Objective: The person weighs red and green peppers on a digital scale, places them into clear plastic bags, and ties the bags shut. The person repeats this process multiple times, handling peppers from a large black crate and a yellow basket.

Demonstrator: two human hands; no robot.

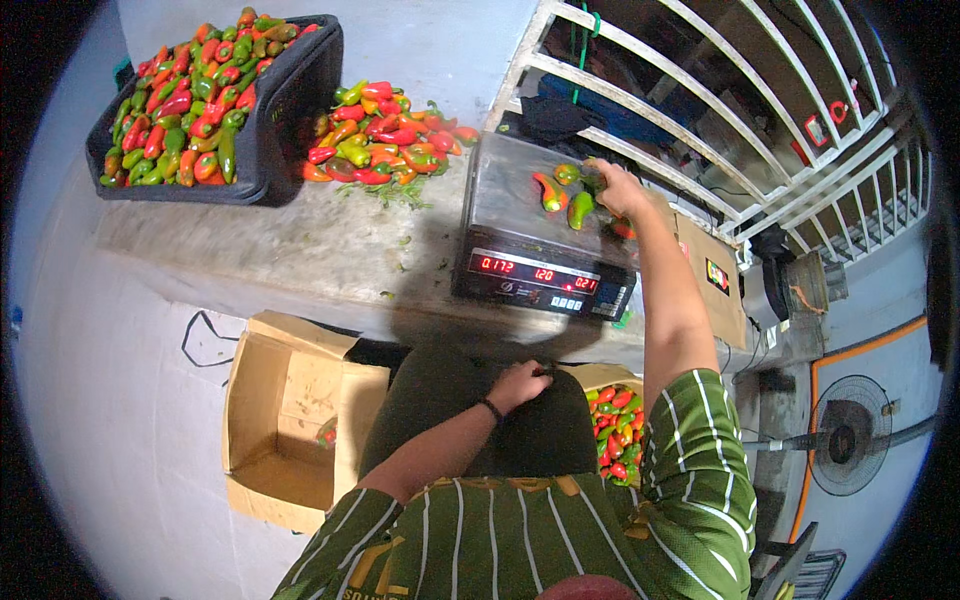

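Observation:
My right hand (622, 190) reaches over the metal plate of a digital scale (500, 210), its fingers curled down around a dark green pepper that they partly hide. Beside those fingers, an orange-red pepper (551, 194), a green pepper (580, 210) and a greenish one (567, 174) lie on the plate. Another reddish pepper (623, 229) shows below my wrist. The scale's red display is lit. On my dark-clothed lap rests my left hand (520, 385), fingers curled in; a small dark shape at its fingertips is too unclear to name.
A black crate (265, 130) heaped with peppers tilts on the counter (300, 240), next to a loose pepper pile (385, 135). An open cardboard box (290, 480) stands at lower left; a container of peppers (616, 430) sits by my right side. White bars (640, 90) border the counter's far side.

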